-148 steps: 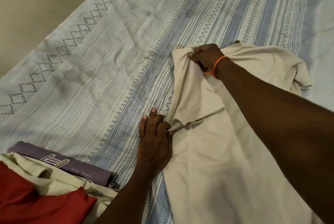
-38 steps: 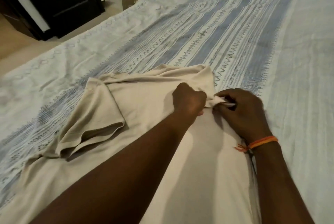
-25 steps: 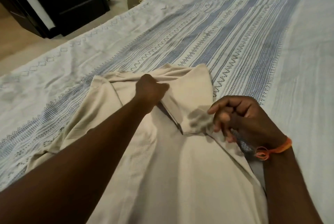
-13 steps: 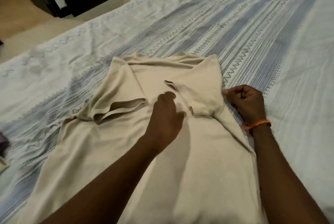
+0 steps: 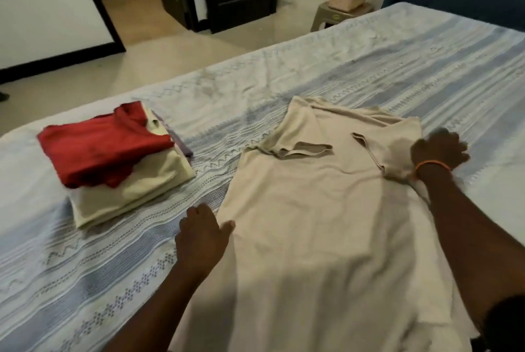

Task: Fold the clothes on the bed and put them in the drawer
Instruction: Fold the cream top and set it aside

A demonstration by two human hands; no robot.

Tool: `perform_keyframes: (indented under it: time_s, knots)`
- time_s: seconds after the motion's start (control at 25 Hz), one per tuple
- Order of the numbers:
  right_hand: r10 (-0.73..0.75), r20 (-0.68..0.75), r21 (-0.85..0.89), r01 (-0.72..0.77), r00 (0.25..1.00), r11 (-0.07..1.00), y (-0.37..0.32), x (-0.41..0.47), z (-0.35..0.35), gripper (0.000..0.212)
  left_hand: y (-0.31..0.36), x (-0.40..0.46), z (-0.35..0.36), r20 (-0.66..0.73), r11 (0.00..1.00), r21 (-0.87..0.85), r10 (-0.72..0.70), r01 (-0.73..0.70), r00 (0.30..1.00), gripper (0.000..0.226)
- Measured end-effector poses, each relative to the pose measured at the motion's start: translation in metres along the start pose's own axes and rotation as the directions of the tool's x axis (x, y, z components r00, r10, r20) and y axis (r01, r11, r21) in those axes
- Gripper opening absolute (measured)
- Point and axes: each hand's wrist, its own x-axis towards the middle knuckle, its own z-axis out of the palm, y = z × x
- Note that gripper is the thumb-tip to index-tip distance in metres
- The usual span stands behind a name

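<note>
Beige shirt (image 5: 321, 209) (blue-striped bedspread (image 5: 426, 73))

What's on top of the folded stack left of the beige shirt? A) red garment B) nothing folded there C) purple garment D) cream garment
A: the red garment lies on top of the stack, over a cream garment, left of the beige shirt on the bed.

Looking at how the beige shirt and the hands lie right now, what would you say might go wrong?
The beige shirt has both sleeves folded in loosely; lifting its side may let them flop out. The left hand works close to the folded pile, so a sweeping fold might knock its red top garment askew.
</note>
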Motion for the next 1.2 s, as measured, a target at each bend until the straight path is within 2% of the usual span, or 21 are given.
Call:
perform_keyframes:
  time_s: [0.04, 0.08, 0.12, 0.16, 0.2, 0.24, 0.32, 0.36, 0.44, 0.56, 0.64, 0.76, 0.84, 0.92, 0.96, 1.0, 1.08, 1.2]
  knots:
    - [-0.11, -0.085, -0.018, 0.108, 0.99, 0.994, -0.035, -0.018, 0.003, 0.046, -0.009, 0.001, 0.001, 0.032, 0.999, -0.046, 0.004, -0.003, 0.999, 0.057]
    - [-0.31, -0.052, 0.02, 0.312, 0.949, 0.95, -0.072, -0.041, 0.009, 0.053, -0.015, 0.001, 0.0, 0.062, 0.997, -0.074, 0.016, -0.012, 0.998, 0.056]
    - [-0.538, 0.091, 0.101, 0.53, 0.838, 0.842, -0.11, -0.065, 0.018, 0.062, -0.02, 0.002, -0.001, 0.097, 0.997, -0.077, 0.038, -0.03, 0.995, 0.053]
    - [-0.696, 0.268, 0.159, 0.682, 0.666, 0.714, -0.145, -0.087, 0.03, 0.07, -0.023, 0.001, -0.003, 0.141, 0.996, -0.07, 0.056, -0.047, 0.988, 0.049]
    - [-0.766, 0.407, 0.144, 0.793, 0.498, 0.592, -0.178, -0.108, 0.045, 0.07, -0.026, -0.001, -0.006, 0.185, 0.995, -0.075, 0.072, -0.059, 0.98, 0.048]
    - [-0.786, 0.498, 0.112, 0.871, 0.367, 0.478, -0.206, -0.125, 0.059, 0.065, -0.029, -0.002, -0.009, 0.222, 0.993, -0.102, 0.085, -0.063, 0.971, 0.047]
    - [-0.779, 0.594, 0.087, 0.947, 0.199, 0.308, -0.249, -0.15, 0.074, 0.047, -0.034, -0.004, -0.013, 0.264, 0.986, -0.158, 0.097, -0.056, 0.96, 0.044]
    - [-0.761, 0.632, 0.088, 0.962, 0.148, 0.26, -0.263, -0.154, 0.077, 0.038, -0.035, -0.006, -0.016, 0.274, 0.984, -0.168, 0.107, -0.062, 0.956, 0.043]
    - [-0.697, 0.71, 0.017, 0.987, 0.099, 0.158, -0.282, -0.154, 0.071, 0.03, -0.037, -0.007, -0.021, 0.3, 0.978, -0.177, 0.157, -0.107, 0.941, 0.041]
    - [-0.549, 0.824, -0.175, 0.985, 0.139, -0.013, -0.285, -0.145, 0.047, 0.027, -0.039, -0.008, -0.023, 0.364, 0.959, -0.221, 0.249, -0.177, 0.898, 0.03]
    - [-0.589, 0.79, -0.228, 0.973, 0.171, -0.023, -0.27, -0.137, 0.038, 0.024, -0.04, -0.009, -0.02, 0.412, 0.952, -0.23, 0.285, -0.203, 0.865, 0.034]
    - [-0.775, 0.609, -0.17, 0.982, 0.167, 0.078, -0.248, -0.13, 0.017, 0.016, -0.038, -0.008, -0.025, 0.417, 0.945, -0.246, 0.305, -0.217, 0.856, 0.039]
    - [-0.893, 0.411, -0.113, 0.982, 0.185, 0.152, -0.226, -0.117, 0.0, 0.017, -0.026, -0.012, -0.038, 0.374, 0.926, -0.28, 0.349, -0.254, 0.859, 0.038]
    - [-0.946, 0.235, -0.12, 0.973, 0.223, 0.2, -0.187, -0.098, -0.016, 0.019, -0.006, -0.026, -0.05, 0.339, 0.899, -0.29, 0.416, -0.327, 0.844, 0.034]
    - [-0.948, 0.206, -0.154, 0.965, 0.241, 0.212, -0.161, -0.089, -0.022, 0.018, 0.006, -0.037, -0.052, 0.336, 0.881, -0.286, 0.46, -0.376, 0.822, 0.031]
    - [-0.938, 0.217, -0.181, 0.955, 0.27, 0.233, -0.132, -0.08, -0.026, 0.017, 0.018, -0.05, -0.051, 0.34, 0.854, -0.286, 0.514, -0.434, 0.788, 0.03]
    - [-0.871, 0.309, -0.218, 0.92, 0.381, 0.325, -0.076, -0.068, -0.03, 0.016, 0.043, -0.075, -0.038, 0.424, 0.809, -0.295, 0.587, -0.508, 0.69, 0.041]
    - [-0.713, 0.43, -0.272, 0.833, 0.554, 0.482, -0.003, -0.065, -0.03, 0.02, 0.076, -0.107, -0.014, 0.709, 0.785, -0.231, 0.541, -0.575, 0.453, 0.067]
